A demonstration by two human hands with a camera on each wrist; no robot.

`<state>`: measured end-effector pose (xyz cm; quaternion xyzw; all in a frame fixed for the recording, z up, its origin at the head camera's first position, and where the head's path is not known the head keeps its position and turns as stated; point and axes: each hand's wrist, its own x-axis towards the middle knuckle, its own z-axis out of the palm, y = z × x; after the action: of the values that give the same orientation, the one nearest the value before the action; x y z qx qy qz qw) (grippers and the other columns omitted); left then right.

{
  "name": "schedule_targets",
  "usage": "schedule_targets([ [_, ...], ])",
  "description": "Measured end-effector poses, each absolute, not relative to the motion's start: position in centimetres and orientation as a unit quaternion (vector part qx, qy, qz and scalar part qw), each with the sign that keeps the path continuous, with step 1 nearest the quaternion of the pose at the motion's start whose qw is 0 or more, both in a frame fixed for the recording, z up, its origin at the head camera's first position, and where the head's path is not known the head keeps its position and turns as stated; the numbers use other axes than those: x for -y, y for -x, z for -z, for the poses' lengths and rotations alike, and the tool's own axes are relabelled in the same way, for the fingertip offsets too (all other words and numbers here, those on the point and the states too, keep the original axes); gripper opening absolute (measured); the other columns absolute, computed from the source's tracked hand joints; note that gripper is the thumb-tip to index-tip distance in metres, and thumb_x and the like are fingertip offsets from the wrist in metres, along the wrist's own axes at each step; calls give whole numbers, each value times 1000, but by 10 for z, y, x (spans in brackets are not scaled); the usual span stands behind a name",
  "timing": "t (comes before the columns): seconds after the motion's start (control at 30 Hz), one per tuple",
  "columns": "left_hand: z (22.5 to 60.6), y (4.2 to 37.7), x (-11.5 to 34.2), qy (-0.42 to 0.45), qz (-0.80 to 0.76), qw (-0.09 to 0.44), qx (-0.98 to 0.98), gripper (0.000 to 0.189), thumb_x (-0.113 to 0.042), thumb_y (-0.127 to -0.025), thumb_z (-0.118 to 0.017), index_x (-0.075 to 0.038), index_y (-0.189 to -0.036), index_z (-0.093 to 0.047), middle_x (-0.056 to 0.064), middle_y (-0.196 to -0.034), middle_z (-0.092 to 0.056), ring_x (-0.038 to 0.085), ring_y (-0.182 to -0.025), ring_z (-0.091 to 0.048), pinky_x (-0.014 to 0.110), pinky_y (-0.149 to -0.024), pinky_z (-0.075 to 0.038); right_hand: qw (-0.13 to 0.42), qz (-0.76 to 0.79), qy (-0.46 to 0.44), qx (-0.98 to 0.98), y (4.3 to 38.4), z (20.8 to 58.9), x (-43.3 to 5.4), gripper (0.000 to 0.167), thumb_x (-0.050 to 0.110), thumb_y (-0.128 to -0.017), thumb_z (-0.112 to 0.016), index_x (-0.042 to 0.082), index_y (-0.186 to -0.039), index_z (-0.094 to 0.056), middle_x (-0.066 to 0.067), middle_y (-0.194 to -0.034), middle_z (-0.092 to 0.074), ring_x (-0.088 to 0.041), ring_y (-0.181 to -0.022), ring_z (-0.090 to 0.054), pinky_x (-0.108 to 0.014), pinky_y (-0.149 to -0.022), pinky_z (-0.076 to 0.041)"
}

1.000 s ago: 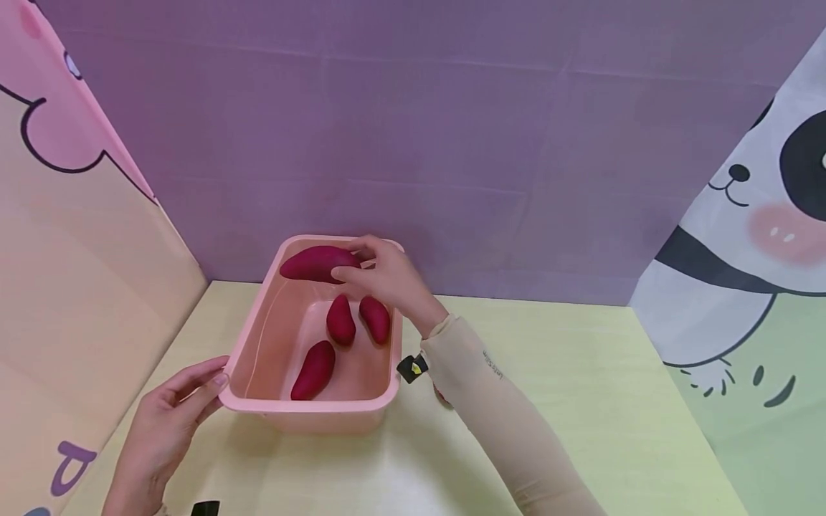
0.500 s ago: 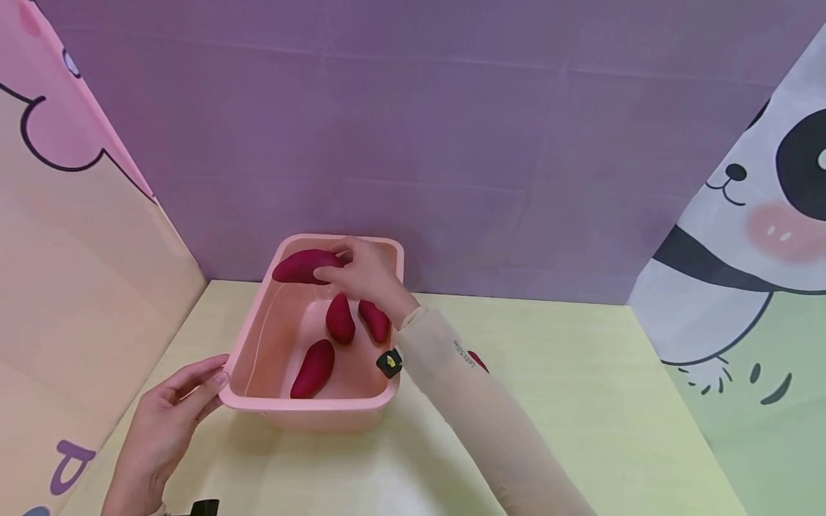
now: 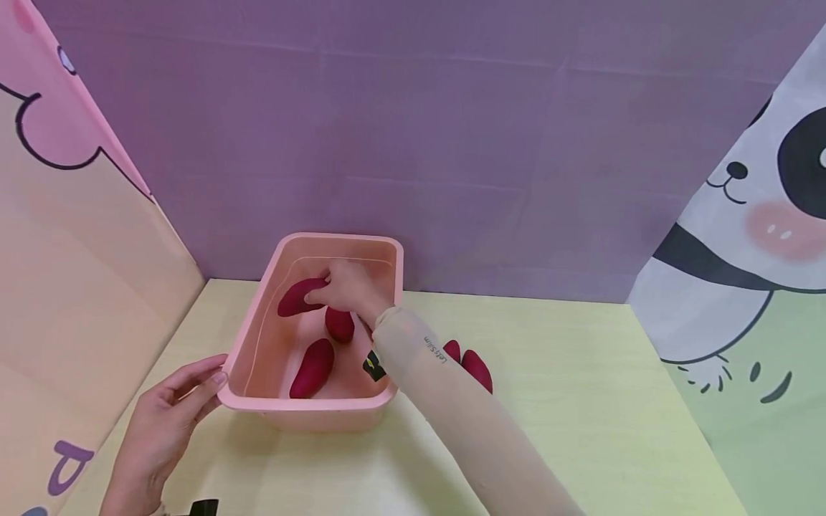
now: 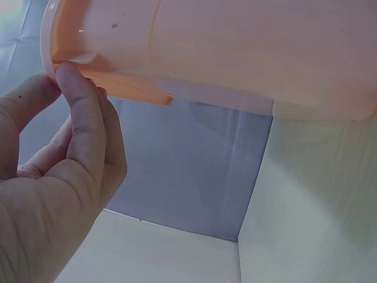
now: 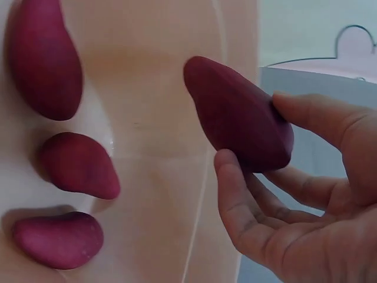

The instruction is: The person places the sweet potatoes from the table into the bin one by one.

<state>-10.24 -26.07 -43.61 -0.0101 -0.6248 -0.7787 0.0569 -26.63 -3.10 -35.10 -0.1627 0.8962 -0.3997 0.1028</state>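
Observation:
A pink plastic basin [image 3: 310,405] stands on the table, and my left hand [image 3: 169,423] pinches its near left rim between thumb and fingers. In the left wrist view the fingertips [image 4: 69,76] press against that rim from outside. Inside the basin, toward its back, my right hand [image 3: 348,290] holds a dark red sweet potato [image 5: 241,115] by one end, clear of the floor in the right wrist view. Below it lie several others: a long sweet potato [image 3: 312,369] near the front, a smaller sweet potato [image 3: 340,326] by the middle, and another [image 5: 59,239] partly behind my arm.
Two more sweet potatoes [image 3: 476,370] lie on the pale yellow table [image 3: 581,416] to the right of the basin, partly covered by my right sleeve [image 3: 452,394]. A purple cloth wall [image 3: 452,143] rises behind; printed panels stand at left and right.
My right hand has moved left and down into the basin with the sweet potato, its arm uncovering more of those on the table. My left hand stays on the rim.

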Motion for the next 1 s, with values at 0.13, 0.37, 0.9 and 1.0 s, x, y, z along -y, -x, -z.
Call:
schedule_targets([
  [0.13, 436, 101, 261, 10, 780, 56, 623, 29, 4, -96, -64, 4, -125, -67, 2, -106, -68, 11, -95, -68, 28, -85, -59, 126, 353, 169, -911, 261, 360, 35, 12, 18, -86, -81, 18, -91, -71, 6, -77, -65, -12, -76, -60, -19, -65, -57],
  [0.37, 435, 98, 260, 7, 781, 58, 622, 29, 4, -96, -64, 3, -125, -67, 2, -106, -68, 10, -95, -68, 28, -86, -58, 173, 291, 187, -922, 253, 369, 37, 19, 18, -83, -84, 17, -91, -67, 3, -78, -64, -17, -75, -65, -20, -61, -59],
  [0.9, 435, 96, 261, 3, 780, 63, 623, 29, 5, -96, -64, 3, -125, -67, 2, -106, -69, 10, -94, -69, 28, -85, -58, 162, 292, 167, -928, 251, 369, 42, 18, 16, -84, -82, 15, -81, -64, -4, -68, -59, -17, -54, -55, -25, -47, -57],
  [1.0, 435, 96, 261, 3, 779, 60, 625, 30, 4, -96, -64, 3, -125, -67, 2, -106, -69, 11, -95, -69, 28, -86, -58, 178, 298, 153, -925, 248, 366, 43, 19, 19, -86, -82, 16, -80, -65, -5, -68, -60, -19, -46, -52, -26, -43, -56],
])
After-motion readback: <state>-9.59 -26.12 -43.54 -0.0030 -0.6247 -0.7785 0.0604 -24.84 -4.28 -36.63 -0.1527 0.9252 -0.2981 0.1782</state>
